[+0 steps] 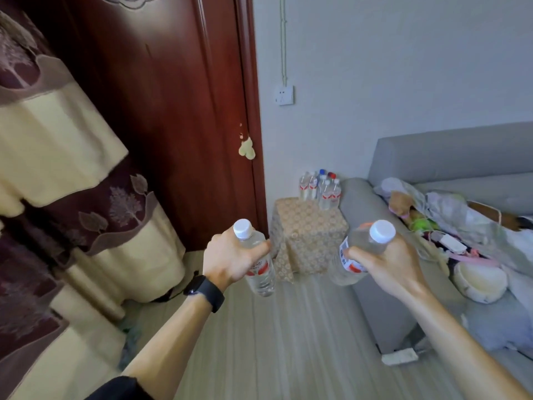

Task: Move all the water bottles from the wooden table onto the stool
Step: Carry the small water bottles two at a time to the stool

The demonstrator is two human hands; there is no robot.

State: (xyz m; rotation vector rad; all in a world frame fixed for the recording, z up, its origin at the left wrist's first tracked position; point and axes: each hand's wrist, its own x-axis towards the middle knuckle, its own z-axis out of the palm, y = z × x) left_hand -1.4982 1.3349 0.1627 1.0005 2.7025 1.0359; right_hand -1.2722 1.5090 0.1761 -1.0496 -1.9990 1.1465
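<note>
The person's left hand (pixel 230 261) grips a clear plastic water bottle with a white cap (pixel 261 269) just below the neck. Its fingers (pixel 258 249) are curled round the shoulder, so the cap stands clear above them and the body hangs below the palm, tilted with its base away from the person. The red-and-white label on this bottle shows partly under the hand. A black wristband (pixel 206 293) sits on that wrist.

The right hand (pixel 388 267) holds a second clear plastic water bottle (pixel 347 269), also white-capped. The thumb presses across its upper body just above the white label with red marks, and the remaining fingers are wrapped behind it, out of sight. This bottle leans too, cap toward the camera and base down toward the left.

Both bottles are carried in the air above the pale plank floor (pixel 288 342), on the near side of a square stool draped in beige lace-patterned cloth (pixel 305 235).

A cluster of clear plastic water bottles (pixel 320 190) stands upright at the stool's far right corner, most with white caps, one blue and one red. That corner lies beside the arm of a grey fabric sofa (pixel 450 157).
</note>
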